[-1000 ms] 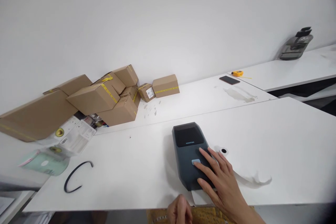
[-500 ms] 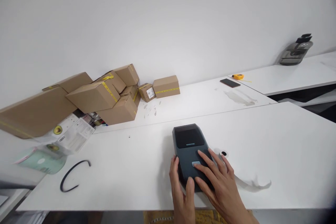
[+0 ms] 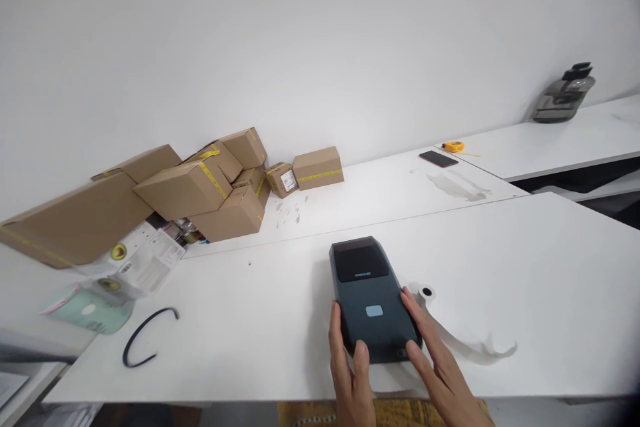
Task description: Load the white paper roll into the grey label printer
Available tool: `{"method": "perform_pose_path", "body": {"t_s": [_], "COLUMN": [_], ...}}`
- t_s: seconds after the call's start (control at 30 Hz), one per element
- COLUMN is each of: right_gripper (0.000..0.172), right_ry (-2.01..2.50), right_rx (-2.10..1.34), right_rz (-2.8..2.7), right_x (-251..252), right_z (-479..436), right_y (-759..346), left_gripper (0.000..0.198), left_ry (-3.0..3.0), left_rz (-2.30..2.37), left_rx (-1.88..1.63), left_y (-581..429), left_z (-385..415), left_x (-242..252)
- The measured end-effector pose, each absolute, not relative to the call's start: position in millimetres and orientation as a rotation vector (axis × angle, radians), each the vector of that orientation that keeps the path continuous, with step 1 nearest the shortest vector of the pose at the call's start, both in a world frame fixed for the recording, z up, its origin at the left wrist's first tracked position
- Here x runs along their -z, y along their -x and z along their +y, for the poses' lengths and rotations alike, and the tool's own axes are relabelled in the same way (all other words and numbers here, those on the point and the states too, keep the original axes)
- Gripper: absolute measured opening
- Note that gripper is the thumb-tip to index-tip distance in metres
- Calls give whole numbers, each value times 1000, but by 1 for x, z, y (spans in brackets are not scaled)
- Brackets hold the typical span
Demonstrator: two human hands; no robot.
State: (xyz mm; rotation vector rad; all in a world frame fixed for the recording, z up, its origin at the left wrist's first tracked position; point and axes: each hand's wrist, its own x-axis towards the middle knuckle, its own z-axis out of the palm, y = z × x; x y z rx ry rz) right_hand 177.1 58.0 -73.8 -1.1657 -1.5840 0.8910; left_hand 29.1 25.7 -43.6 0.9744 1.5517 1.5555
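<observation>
A dark blue-grey handheld device (image 3: 357, 297) lies on the white table in front of me, with a black glossy window at its far end and a light blue button in its middle. My left hand (image 3: 350, 367) grips its left side, thumb at the near edge. Along the right side are the fingers of my right hand (image 3: 440, 363), its thumb on the near right corner. Just right of the device stands a small white paper roll (image 3: 425, 293); its loose paper strip (image 3: 470, 345) trails off to the right.
Cardboard boxes (image 3: 180, 187) are heaped at the back left. Before them lie plastic-wrapped packets, a mint-green pouch (image 3: 90, 310) and a black curved band (image 3: 135, 340). Toward the back right are a phone (image 3: 439, 159), a yellow tape measure (image 3: 453, 147) and a dark bottle (image 3: 564, 97).
My right hand has drawn back from the top of the device and its button to the right edge, uncovering the button. The left hand stays at the left side.
</observation>
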Motion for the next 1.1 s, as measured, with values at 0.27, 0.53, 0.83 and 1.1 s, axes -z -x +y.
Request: {"method": "perform_pose_path", "body": {"t_s": [0.27, 0.53, 0.83, 1.1], "right_gripper": [55, 54, 55, 60], "right_ry": [1134, 925, 1080, 1098], "right_rx": [-988, -304, -588, -744], "right_rz": [-1524, -1878, -1688, -1561], "right_x": [56, -24, -101, -109], "right_z": [59, 132, 238, 282], "right_y": [-184, -175, -144, -134], "left_gripper": [69, 64, 53, 54], "left_ry": [-955, -1107, -1182, -1312], "left_rz": [1463, 1260, 1624, 1676], "left_rx": [-1618, -1826, -1466, -1307], "left_y": [-23, 11, 21, 22], "left_z": [27, 85, 132, 134], "left_x": [31, -24, 20, 38]}}
